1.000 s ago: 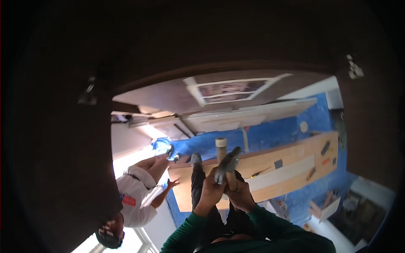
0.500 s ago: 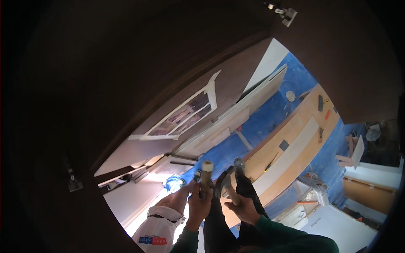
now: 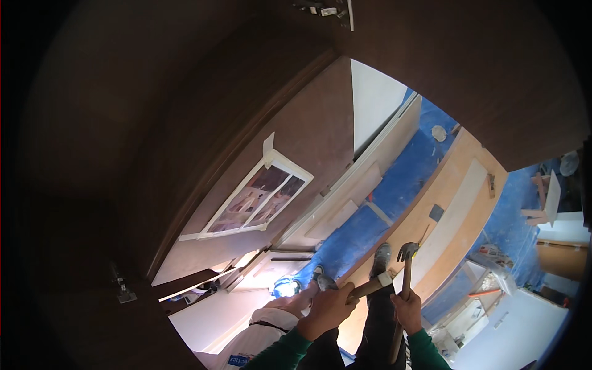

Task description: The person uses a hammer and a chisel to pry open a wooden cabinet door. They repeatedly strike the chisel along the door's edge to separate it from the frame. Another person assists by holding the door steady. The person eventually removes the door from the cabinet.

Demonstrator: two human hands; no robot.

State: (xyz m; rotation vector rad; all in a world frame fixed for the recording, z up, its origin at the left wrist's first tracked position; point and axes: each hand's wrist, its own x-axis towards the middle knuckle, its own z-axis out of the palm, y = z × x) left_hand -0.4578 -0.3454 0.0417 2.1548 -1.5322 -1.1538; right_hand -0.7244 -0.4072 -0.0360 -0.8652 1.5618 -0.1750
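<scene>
Hammer [image 3: 407, 270] with a claw head is grasped by the right hand [image 3: 407, 310], its head above the fist and its handle running below. The left hand [image 3: 330, 309] is clenched around a brown cylindrical tool [image 3: 368, 288]; its pale end points toward the hammer handle, though whether they touch I cannot tell. Beyond both hands lies a long wooden board [image 3: 453, 161] bearing a grey square [image 3: 436, 213]. Left of the left hand is another person in white [image 3: 271, 322].
</scene>
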